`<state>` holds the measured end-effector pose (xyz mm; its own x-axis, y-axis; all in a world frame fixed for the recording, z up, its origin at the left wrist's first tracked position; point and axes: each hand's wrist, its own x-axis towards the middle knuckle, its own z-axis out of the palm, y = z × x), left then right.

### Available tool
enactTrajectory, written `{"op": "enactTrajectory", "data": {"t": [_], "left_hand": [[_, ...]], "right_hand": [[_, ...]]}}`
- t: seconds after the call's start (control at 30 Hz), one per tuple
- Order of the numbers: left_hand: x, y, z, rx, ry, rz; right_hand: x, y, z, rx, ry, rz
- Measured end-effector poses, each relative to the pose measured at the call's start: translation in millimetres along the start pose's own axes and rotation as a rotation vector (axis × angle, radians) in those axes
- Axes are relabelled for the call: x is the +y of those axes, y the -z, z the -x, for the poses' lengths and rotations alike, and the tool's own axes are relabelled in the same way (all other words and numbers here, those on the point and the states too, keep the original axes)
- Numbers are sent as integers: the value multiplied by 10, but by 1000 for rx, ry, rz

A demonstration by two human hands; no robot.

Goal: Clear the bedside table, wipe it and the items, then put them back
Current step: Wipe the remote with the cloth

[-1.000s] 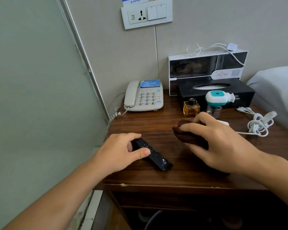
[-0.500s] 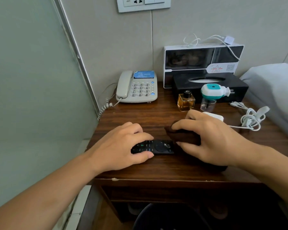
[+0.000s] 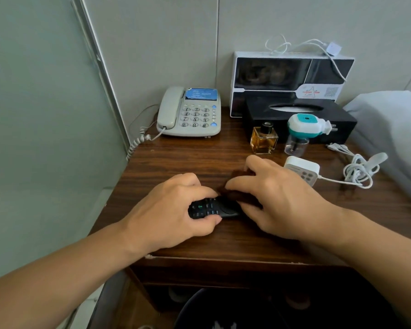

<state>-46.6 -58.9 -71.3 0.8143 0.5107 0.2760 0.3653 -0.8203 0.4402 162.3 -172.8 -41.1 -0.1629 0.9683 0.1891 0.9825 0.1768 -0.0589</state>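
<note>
A black remote control lies sideways near the front of the dark wooden bedside table. My left hand grips its left end between fingers and thumb. My right hand holds a bunched dark brown cloth and presses it onto the remote's right end, which the cloth hides. Behind stand a grey telephone, an amber perfume bottle and a teal-and-white plug-in vaporiser.
A black tissue box and a white-and-black box stand against the wall. A white charger with coiled cable lies at the right, next to a pillow. A glass partition borders the left. A dark bin sits below.
My left hand turned the remote from a diagonal to lying sideways. My right hand slid the cloth left onto the remote's right end.
</note>
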Motion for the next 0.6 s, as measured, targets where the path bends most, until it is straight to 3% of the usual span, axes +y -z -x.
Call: {"op": "enactTrajectory", "data": {"t": [0.13, 0.6], "left_hand": [[-3, -2, 19, 0, 5, 12], [-4, -25, 45, 15, -11, 12]], "right_hand": [[87, 152, 98, -115, 91, -64], [30, 112, 124, -62, 20, -62]]}}
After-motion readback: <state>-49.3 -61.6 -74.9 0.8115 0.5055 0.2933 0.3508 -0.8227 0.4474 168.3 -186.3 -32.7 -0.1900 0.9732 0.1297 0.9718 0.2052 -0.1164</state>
